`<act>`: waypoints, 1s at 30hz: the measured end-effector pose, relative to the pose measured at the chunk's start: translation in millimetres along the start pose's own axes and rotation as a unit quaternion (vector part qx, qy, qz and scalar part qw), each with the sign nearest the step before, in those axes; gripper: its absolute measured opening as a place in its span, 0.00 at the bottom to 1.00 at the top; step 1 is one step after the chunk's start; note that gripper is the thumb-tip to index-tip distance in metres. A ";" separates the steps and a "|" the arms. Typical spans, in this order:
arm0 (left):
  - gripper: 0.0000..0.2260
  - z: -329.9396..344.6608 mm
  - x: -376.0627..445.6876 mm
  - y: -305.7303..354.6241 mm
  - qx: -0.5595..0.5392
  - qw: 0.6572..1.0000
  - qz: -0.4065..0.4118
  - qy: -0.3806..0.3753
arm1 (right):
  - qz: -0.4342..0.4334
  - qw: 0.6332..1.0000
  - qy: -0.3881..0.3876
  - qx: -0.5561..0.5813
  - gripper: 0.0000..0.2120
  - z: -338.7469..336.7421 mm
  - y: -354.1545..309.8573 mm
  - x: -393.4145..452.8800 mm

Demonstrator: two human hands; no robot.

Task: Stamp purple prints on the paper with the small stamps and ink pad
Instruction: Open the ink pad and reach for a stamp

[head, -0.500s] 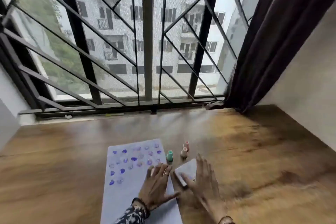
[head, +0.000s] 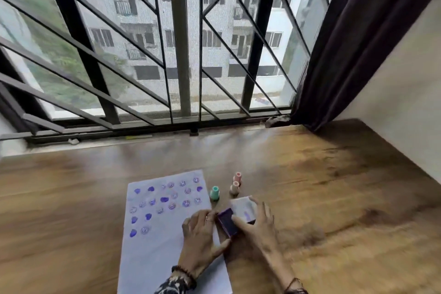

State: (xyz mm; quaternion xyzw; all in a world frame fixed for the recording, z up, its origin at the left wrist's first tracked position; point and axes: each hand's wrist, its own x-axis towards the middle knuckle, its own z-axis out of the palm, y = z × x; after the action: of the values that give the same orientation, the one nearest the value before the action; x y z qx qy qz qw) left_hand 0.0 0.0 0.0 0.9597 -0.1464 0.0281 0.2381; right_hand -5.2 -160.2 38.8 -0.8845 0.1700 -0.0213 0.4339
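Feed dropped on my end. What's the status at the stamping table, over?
Both hands on ink pad: left hand steadying base, right hand on opened lid. Three stamps standing untouched beside paper. Nothing blocking.

A brown wood-grain table (head: 310, 186) runs up to a barred window. Flat on it lies a white paper (head: 164, 253) dotted with purple prints. Just beside the paper's right edge stands a green stamp (head: 214, 193), and a little further right two pinkish stamps (head: 236, 185) stand close together, perhaps touching. Nearer, an open ink pad (head: 228, 223) rests on the wood, its pale lid (head: 243, 207) swung back.
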 end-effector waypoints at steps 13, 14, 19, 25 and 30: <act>0.29 -1.6 0.0 6.4 -0.008 0.998 0.028 0.063 | 0.163 0.932 0.217 0.241 0.07 -30.0 17.9 81.9; 0.29 -1.7 -0.2 6.4 -0.007 0.998 0.028 0.063 | 0.171 0.932 0.219 0.235 0.07 -28.2 19.4 84.7; 0.28 -2.3 -0.6 7.0 0.004 0.997 0.035 0.071 | 0.151 0.964 0.176 0.128 0.07 -28.3 14.2 89.3; 0.28 -2.5 0.8 7.8 -0.014 0.998 0.025 0.057 | 0.024 0.988 0.154 -0.001 0.07 -21.7 -1.8 67.4; 0.31 -0.1 -0.1 2.1 -0.037 0.998 0.025 0.037 | -0.209 0.970 0.037 -0.114 0.11 12.3 -39.8 41.3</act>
State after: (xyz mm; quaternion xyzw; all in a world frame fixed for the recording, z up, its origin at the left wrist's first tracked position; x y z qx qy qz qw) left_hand -0.7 -1.8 1.0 0.9446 -0.1624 0.0641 0.2781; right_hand 47.2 -141.4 57.5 -0.9428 -0.0017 -0.1245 0.3092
